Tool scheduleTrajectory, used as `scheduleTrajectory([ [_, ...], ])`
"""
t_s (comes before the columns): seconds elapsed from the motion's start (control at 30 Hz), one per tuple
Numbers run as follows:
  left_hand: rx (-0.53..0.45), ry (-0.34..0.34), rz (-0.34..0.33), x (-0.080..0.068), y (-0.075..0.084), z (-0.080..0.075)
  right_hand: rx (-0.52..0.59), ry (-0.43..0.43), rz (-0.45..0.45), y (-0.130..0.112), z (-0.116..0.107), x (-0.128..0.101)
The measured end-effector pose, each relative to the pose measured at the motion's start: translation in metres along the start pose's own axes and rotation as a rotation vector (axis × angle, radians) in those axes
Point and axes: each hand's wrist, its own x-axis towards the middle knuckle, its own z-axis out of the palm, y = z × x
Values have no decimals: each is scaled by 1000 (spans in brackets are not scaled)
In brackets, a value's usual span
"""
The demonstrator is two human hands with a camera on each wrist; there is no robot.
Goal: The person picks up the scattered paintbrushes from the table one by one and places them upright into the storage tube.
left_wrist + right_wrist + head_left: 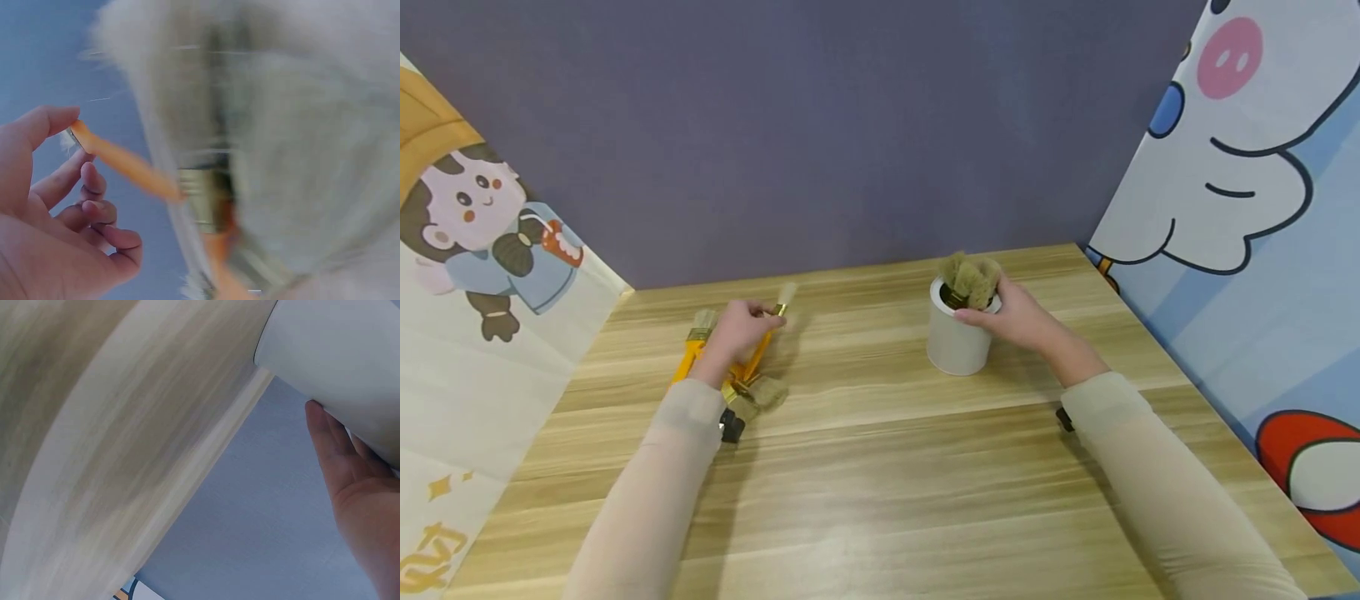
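Observation:
On the left, my left hand [737, 333] pinches a paintbrush [758, 354] between thumb and forefinger, close to the ferrule. Its pale bristles point up and its orange handle slants down. In the left wrist view, the hand's [75, 206] other fingers are curled loosely beside the orange handle [134, 169]. Below the left hand lie more paintbrushes [767, 392] with orange handles, partly hidden by the forearm. My right hand [1018, 317] grips a white can [953, 346] standing upright, thumb at the front rim. Several brushes [973, 283] stand in the can, bristles up.
The wood-grain table [865, 467] meets a grey-purple panel [820, 142] at the back. Printed cartoon panels flank it, a child figure [497, 217] on the left and a white character [1240, 183] on the right.

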Motion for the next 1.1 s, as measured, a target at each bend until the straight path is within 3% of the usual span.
scheduleTrajectory([
  [0.3, -84, 75, 37, 7, 21, -13, 16, -8, -11, -1, -1, -1],
  [0.57, -95, 129, 88, -1, 53, -18, 22, -19, -12, -1, -1, -2],
  [0.8, -182, 260, 243, -12, 101, 1, 4, -38, 25, -4, -5, -1],
  [1.1, -332, 267, 426, -36, 179, 37, 1, -38, 4, -2, -4, 0],
])
